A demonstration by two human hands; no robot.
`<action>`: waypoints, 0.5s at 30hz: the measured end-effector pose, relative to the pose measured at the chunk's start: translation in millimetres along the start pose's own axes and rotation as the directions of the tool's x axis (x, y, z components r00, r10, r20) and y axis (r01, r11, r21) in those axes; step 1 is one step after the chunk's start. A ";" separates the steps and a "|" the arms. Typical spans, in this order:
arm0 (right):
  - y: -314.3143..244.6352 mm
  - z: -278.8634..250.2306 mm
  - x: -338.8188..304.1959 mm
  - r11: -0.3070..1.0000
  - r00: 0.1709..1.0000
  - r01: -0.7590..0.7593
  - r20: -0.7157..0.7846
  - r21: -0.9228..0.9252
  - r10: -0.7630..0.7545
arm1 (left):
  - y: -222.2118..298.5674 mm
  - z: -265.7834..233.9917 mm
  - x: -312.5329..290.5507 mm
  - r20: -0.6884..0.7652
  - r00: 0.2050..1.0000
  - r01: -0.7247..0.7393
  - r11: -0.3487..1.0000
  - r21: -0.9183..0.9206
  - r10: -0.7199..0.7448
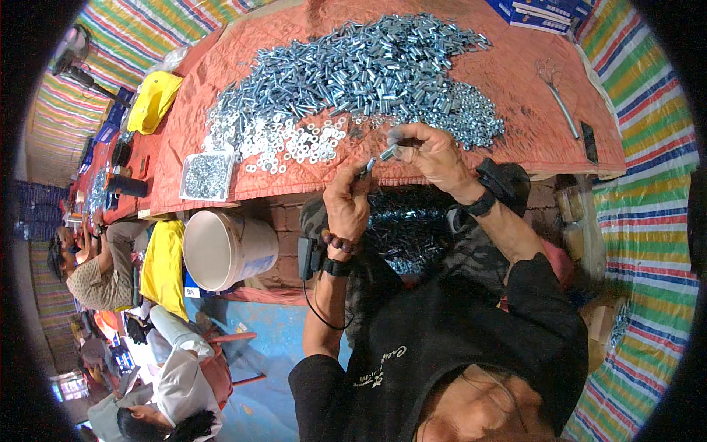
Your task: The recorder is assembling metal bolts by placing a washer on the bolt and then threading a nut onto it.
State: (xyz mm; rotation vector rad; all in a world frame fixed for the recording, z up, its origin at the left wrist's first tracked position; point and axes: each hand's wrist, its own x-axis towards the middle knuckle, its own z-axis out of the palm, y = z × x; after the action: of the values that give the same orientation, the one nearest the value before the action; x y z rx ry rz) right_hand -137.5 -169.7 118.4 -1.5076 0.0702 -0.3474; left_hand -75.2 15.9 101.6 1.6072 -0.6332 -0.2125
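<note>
Mid-frame, the left hand (347, 202) pinches a small metal piece (370, 166) at its fingertips; just beside it the right hand (436, 158) pinches a metal cylinder (388, 152). Red cloth (526, 81), its edge beneath them, leaves room at upper right; heaped metal parts (361, 66) lie upper centre.

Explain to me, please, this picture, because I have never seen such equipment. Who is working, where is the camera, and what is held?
There is no machine arm: a person works bare-handed. The picture comes from a wide fisheye camera worn on the head, looking down, so edges bend and its left is the person's left. On the reddish cloth lie a heap of metal cylinders, white washers, smaller metal pieces, and a pale tray of tiny parts. The left hand holds a slim metal piece; the right hand pinches a short metal cylinder close to it. Whether the two touch is too small to tell.
</note>
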 end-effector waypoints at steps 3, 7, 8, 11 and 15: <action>-2.4 3.7 -7.4 0.986 0.996 0.085 -0.003 -0.141 -0.086 | 13.6 0.0 -6.4 0.007 0.986 -0.166 0.970 0.180 0.167; -16.9 8.9 -18.5 0.921 0.974 0.221 0.021 -0.320 -0.226 | 20.3 1.8 -15.9 0.023 0.971 -0.229 0.903 0.364 0.237; -20.9 9.2 -21.3 0.919 0.973 0.224 0.020 -0.325 -0.230 | 18.9 3.3 -18.8 0.024 0.970 -0.235 0.903 0.360 0.242; -27.7 12.3 -29.3 0.597 0.846 0.510 0.236 -0.620 -0.478 | 21.6 8.9 -30.1 0.020 0.954 -0.278 0.853 0.441 0.300; -17.7 21.2 -50.4 0.778 0.914 0.387 0.093 -0.495 -0.396 | 16.3 14.7 -53.9 0.024 0.995 -0.099 0.968 0.230 0.096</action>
State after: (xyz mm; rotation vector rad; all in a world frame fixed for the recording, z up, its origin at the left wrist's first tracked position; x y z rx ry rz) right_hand -183.0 -136.3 128.8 -2.0482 -0.1593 -0.7216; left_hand -131.4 30.7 102.8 1.7932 -0.7674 -0.0782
